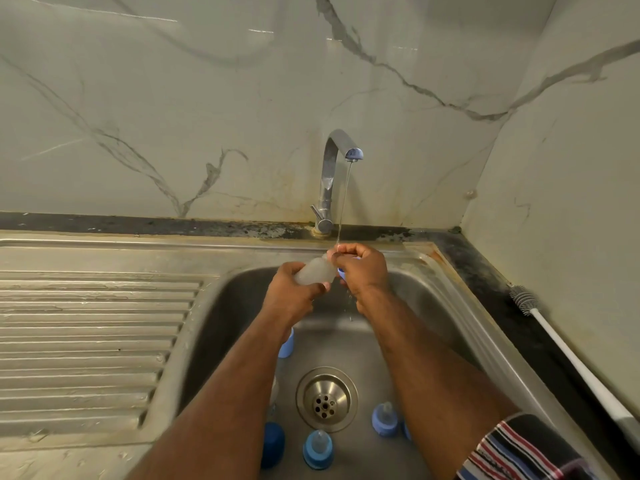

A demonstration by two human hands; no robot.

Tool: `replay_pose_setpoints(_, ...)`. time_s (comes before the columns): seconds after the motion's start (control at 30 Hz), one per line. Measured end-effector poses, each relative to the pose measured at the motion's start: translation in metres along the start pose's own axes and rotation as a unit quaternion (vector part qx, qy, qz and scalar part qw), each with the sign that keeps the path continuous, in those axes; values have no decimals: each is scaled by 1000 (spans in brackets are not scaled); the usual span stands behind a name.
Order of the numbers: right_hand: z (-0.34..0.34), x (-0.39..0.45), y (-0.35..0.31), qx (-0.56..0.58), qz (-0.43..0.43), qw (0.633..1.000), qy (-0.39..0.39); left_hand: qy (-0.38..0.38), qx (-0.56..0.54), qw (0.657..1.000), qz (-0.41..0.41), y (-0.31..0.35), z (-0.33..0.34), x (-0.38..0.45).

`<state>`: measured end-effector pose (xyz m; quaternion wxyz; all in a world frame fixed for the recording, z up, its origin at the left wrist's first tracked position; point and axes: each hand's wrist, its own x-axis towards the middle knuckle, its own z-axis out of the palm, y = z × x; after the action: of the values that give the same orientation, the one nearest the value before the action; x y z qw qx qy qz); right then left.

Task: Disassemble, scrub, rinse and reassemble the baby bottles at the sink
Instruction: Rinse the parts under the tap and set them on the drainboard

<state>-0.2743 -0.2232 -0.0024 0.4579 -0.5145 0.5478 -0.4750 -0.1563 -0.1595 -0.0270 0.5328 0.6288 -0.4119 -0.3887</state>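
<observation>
My left hand (294, 294) grips a clear, frosted baby bottle (316, 271) over the steel sink (239, 306), tilted up towards the tap. My right hand (362, 268) holds the bottle's top end, where a bit of blue (341, 273) shows under my fingers. A thin stream of water (344, 202) falls from the tap (329, 178) onto my right hand's fingers. In the basin lie blue teat rings with clear teats (318, 448) (385, 418), a dark blue cap (273, 444) and a light blue part (286, 344) partly hidden by my left forearm.
The drain (326, 399) sits in the middle of the basin. A ribbed draining board (86, 341) extends to the left. A white-handled bottle brush (554, 337) lies on the dark counter to the right, beside the marble wall. A striped cloth (519, 448) shows at the lower right.
</observation>
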Motion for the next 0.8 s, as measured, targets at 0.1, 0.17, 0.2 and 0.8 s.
replay_pose_setpoints(0.1,0,-4,-2,44,96,992,-72,49,24,998,8,-1,-4,1)
replay_pose_setpoints(0.17,2,-3,-4,-15,75,991,-108,75,29,997,16,0,-8,2)
replay_pose_setpoints(0.2,3,-2,-6,-61,40,993,-95,95,26,995,23,1,-10,3)
replay_pose_setpoints(0.8,-5,-37,-27,-269,-112,956,-32,150,-9,987,57,35,-43,-24)
